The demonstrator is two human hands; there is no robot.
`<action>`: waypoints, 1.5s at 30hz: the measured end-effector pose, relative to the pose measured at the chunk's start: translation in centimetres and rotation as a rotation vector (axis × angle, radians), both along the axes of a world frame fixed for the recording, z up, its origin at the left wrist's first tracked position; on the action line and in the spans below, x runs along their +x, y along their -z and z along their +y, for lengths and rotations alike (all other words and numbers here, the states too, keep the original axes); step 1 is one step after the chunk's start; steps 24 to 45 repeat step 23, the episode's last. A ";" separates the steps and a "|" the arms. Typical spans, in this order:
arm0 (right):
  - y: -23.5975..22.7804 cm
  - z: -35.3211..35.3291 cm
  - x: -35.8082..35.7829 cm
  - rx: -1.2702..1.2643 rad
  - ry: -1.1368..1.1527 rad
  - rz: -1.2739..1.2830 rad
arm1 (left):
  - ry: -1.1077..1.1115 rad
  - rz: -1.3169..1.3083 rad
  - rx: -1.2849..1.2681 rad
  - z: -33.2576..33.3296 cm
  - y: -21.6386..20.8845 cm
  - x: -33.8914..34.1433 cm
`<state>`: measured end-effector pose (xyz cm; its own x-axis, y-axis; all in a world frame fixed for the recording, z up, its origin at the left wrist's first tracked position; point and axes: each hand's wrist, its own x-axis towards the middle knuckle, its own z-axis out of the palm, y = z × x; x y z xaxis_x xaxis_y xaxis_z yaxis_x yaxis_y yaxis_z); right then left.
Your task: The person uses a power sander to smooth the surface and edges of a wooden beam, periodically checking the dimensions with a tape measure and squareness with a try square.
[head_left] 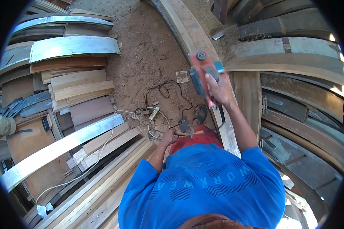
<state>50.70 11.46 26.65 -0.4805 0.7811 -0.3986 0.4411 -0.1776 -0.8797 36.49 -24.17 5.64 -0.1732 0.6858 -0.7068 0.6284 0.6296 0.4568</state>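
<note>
A red and grey electric hand planer (199, 61) is in the grip of my right hand (218, 88), whose fingers wrap its dark handle. It is over a long wooden board (197, 32) that runs away from me along the bench; whether it touches the board I cannot tell. My left hand (169, 136) is closed around the end of a thin yellow and dark stick-like tool (191, 133). That tool lies across the front of my red shorts, and its exact kind is unclear. A black cord (185, 100) loops over the dirt beside the bench.
Stacked planks (82, 89) fill the left side. Long light boards (95, 191) lie near my left elbow. A white power strip (154, 113) and pale cable rest on the dirt floor (135, 49). More heavy timbers (290, 57) are piled on the right.
</note>
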 end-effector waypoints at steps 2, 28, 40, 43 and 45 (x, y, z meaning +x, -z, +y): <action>0.2 2.6 -3.5 0.016 0.004 0.020 | -0.060 0.007 -0.014 0.4 -1.2 0.0; 0.4 -9.3 12.4 -0.203 0.294 0.286 | 0.002 -0.077 0.063 -6.4 -1.7 5.0; 0.4 -9.3 12.4 -0.203 0.294 0.286 | 0.002 -0.077 0.063 -6.4 -1.7 5.0; 0.4 -9.3 12.4 -0.203 0.294 0.286 | 0.002 -0.077 0.063 -6.4 -1.7 5.0; 0.4 -9.3 12.4 -0.203 0.294 0.286 | 0.002 -0.077 0.063 -6.4 -1.7 5.0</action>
